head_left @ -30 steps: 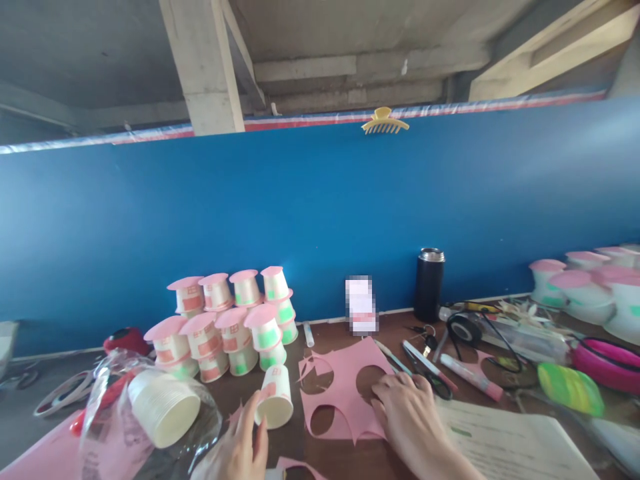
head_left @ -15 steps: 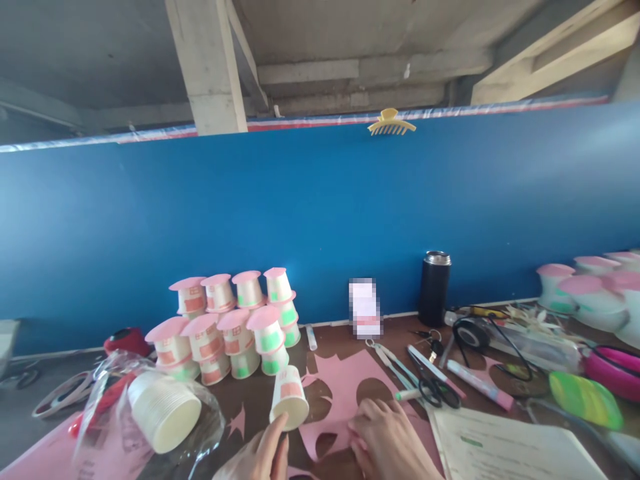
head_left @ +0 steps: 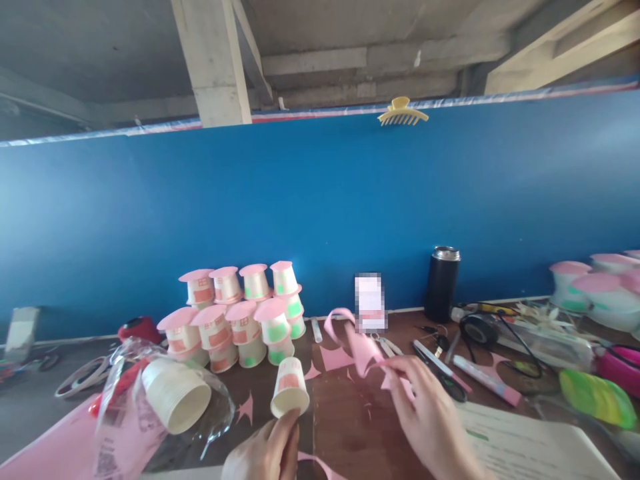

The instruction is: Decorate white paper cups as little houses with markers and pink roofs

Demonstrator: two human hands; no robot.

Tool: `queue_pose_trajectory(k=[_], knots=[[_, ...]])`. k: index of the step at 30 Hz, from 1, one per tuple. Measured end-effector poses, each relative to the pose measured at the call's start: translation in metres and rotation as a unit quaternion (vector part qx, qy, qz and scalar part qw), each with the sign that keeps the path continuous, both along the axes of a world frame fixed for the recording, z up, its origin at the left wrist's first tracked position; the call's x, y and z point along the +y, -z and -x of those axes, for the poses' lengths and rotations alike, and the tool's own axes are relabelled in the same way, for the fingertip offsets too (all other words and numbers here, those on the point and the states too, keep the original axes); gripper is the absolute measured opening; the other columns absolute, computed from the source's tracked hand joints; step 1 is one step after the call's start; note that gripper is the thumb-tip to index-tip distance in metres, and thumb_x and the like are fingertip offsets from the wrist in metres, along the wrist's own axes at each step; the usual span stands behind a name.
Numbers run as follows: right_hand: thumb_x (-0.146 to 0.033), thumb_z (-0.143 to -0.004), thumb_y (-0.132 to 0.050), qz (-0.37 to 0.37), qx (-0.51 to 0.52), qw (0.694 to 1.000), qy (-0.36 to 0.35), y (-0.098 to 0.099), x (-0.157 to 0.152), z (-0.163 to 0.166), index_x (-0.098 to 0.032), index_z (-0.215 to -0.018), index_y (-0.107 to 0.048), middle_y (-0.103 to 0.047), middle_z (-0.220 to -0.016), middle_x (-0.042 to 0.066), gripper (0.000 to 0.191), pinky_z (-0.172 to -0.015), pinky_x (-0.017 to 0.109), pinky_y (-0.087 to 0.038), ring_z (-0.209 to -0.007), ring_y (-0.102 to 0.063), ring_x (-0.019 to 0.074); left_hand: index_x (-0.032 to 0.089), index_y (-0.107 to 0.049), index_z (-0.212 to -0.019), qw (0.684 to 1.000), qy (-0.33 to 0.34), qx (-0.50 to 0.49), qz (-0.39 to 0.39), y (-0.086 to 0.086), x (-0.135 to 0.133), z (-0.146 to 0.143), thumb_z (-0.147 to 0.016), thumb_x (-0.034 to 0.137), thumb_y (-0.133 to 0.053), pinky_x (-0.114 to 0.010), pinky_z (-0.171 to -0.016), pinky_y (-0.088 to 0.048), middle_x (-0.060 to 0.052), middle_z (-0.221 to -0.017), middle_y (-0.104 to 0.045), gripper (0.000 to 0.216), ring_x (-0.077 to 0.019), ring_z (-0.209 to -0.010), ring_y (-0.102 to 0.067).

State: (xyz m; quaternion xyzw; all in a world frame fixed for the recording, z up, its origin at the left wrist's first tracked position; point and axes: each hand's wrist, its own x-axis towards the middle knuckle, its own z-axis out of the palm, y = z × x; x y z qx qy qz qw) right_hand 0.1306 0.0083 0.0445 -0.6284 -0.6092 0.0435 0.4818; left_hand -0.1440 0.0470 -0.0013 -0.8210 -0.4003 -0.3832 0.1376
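My left hand [head_left: 267, 453] sits at the bottom edge and pinches the rim of a white paper cup [head_left: 289, 396] with a red label, tilted mouth toward me. My right hand [head_left: 433, 417] pinches a pink paper sheet with round cut-outs [head_left: 356, 341] and holds it lifted and curled above the brown table [head_left: 350, 433]. Small pink paper scraps [head_left: 333, 358] lie on the table under the sheet.
Stacked cups with pink paper tops [head_left: 240, 317] stand against the blue wall. A plastic bag of nested white cups [head_left: 173, 400] lies at left. Scissors [head_left: 443, 377], pens [head_left: 487, 380], a black flask [head_left: 442, 285], tape roll [head_left: 475, 329] and a notebook [head_left: 530, 450] crowd the right.
My right hand has lifted the pink sheet off the table; it now curls in the air. My left hand has shifted right with the cup, gripping its rim.
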Motion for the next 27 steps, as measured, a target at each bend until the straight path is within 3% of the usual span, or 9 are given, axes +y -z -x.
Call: queue_pose_trajectory(k=[1, 3, 6, 8, 12, 17, 23, 27], knots=[[-0.036, -0.090, -0.055, -0.026, 0.116, 0.993, 0.002, -0.003, 0.000, -0.006, -0.023, -0.097, -0.062, -0.066, -0.090, 0.003, 0.016, -0.077, 0.032, -0.045, -0.083, -0.061, 0.0200, 0.028, -0.061, -0.107, 1.000, 0.003, -0.002, 0.002, -0.001, -0.001, 0.000, -0.096, 0.034, -0.037, -0.020, -0.049, -0.049, -0.001, -0.075, -0.074, 0.027, -0.0144, -0.055, -0.069], [-0.040, -0.082, -0.068, -0.062, 0.331, 0.942, 0.003, -0.006, 0.002, -0.015, -0.023, -0.092, -0.063, -0.066, -0.082, 0.000, 0.019, -0.070, 0.026, -0.045, -0.078, -0.060, 0.0171, 0.027, -0.061, -0.107, 1.000, 0.011, -0.006, 0.006, -0.004, -0.002, -0.001, -0.097, 0.036, -0.036, -0.020, -0.049, -0.049, -0.001, -0.075, -0.073, 0.029, -0.0141, -0.056, -0.069], [-0.043, -0.077, -0.073, -0.066, 0.455, 0.888, -0.023, -0.009, 0.008, -0.022, -0.023, -0.087, -0.063, -0.062, -0.072, -0.003, 0.024, -0.055, 0.020, -0.043, -0.063, -0.054, 0.0121, 0.026, -0.061, -0.107, 1.000, 0.020, -0.007, 0.012, -0.007, -0.004, -0.002, -0.097, 0.036, -0.036, -0.019, -0.051, -0.050, -0.001, -0.077, -0.074, 0.029, -0.0135, -0.058, -0.069], [-0.045, -0.075, -0.074, -0.049, 0.504, 0.860, -0.063, -0.008, 0.012, -0.022, -0.023, -0.083, -0.063, -0.061, -0.069, -0.004, 0.026, -0.051, 0.019, -0.043, -0.058, -0.053, 0.0104, 0.026, -0.062, -0.106, 1.000, 0.022, -0.004, 0.014, -0.010, -0.005, -0.002, -0.097, 0.034, -0.036, -0.018, -0.051, -0.050, -0.002, -0.078, -0.074, 0.028, -0.0137, -0.059, -0.070], [-0.035, -0.067, -0.082, 0.007, 0.597, 0.787, -0.158, -0.006, 0.014, -0.016, -0.021, -0.081, -0.066, -0.068, -0.080, -0.001, 0.025, -0.067, 0.024, -0.053, -0.072, -0.063, 0.0134, 0.024, -0.061, -0.109, 0.998, 0.047, 0.013, 0.026, -0.017, -0.009, -0.005, -0.095, 0.026, -0.043, -0.017, -0.055, -0.052, -0.003, -0.079, -0.075, 0.023, -0.0137, -0.062, -0.071], [-0.030, -0.076, -0.075, 0.078, 0.653, 0.710, -0.252, -0.002, 0.008, -0.010, -0.020, -0.089, -0.067, -0.068, -0.077, 0.001, 0.018, -0.066, 0.027, -0.053, -0.069, -0.065, 0.0144, 0.022, -0.059, -0.113, 0.994, 0.108, 0.018, 0.028, -0.024, -0.011, -0.007, -0.091, 0.017, -0.048, -0.017, -0.065, -0.056, -0.004, -0.090, -0.076, 0.025, -0.0142, -0.073, -0.073], [-0.029, -0.076, -0.075, 0.110, 0.681, 0.653, -0.313, 0.003, 0.004, -0.006, -0.021, -0.082, -0.062, -0.060, -0.066, -0.003, 0.017, -0.059, 0.024, -0.050, -0.061, -0.059, 0.0122, 0.021, -0.061, -0.112, 0.989, 0.138, 0.040, 0.036, -0.025, -0.014, -0.011, -0.091, 0.016, -0.049, -0.018, -0.064, -0.056, -0.004, -0.078, -0.073, 0.025, -0.0142, -0.065, -0.070], [-0.029, -0.073, -0.078, 0.120, 0.693, 0.629, -0.333, 0.007, 0.006, -0.004, -0.021, -0.079, -0.058, -0.058, -0.063, -0.004, 0.022, -0.056, 0.022, -0.048, -0.058, -0.056, 0.0107, 0.023, -0.064, -0.107, 0.986, 0.142, -0.003, 0.088, -0.044, -0.023, -0.025, -0.091, 0.015, -0.047, -0.019, -0.059, -0.054, -0.002, -0.074, -0.070, 0.025, -0.0140, -0.063, -0.068]])
